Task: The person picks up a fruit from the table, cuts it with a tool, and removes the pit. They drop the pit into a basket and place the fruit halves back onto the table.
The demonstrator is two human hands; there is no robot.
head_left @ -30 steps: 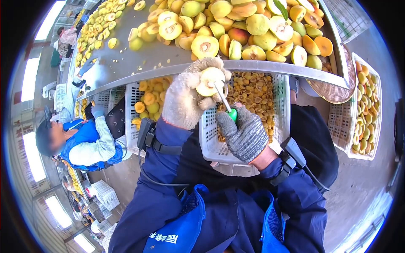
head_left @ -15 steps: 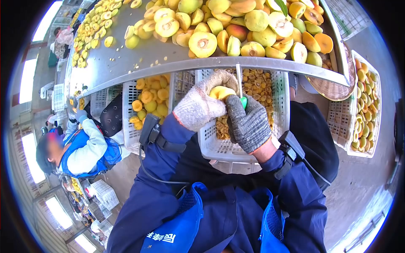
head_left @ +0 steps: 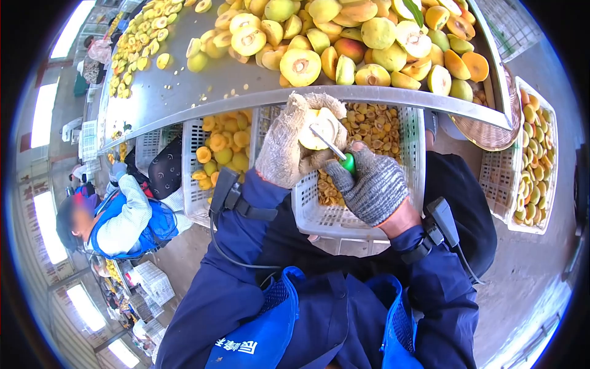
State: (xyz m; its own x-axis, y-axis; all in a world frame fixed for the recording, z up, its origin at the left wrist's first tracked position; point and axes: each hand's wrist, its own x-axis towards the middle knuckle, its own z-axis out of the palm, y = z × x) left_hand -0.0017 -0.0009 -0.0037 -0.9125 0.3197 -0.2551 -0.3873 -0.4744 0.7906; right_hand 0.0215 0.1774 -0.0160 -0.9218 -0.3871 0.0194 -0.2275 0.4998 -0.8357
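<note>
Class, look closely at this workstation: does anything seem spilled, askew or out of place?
Small yellow fruit scraps lie scattered on the bare metal table near its front edge, apart from the heap of halved fruit. Otherwise nothing stands out.

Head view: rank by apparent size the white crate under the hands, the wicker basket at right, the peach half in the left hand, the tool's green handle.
1. White crate
2. Wicker basket, partly cut off by the table edge, so its rank against the crate is unsure
3. Peach half, nearer the camera
4. Green handle, mostly hidden in the right hand
</note>
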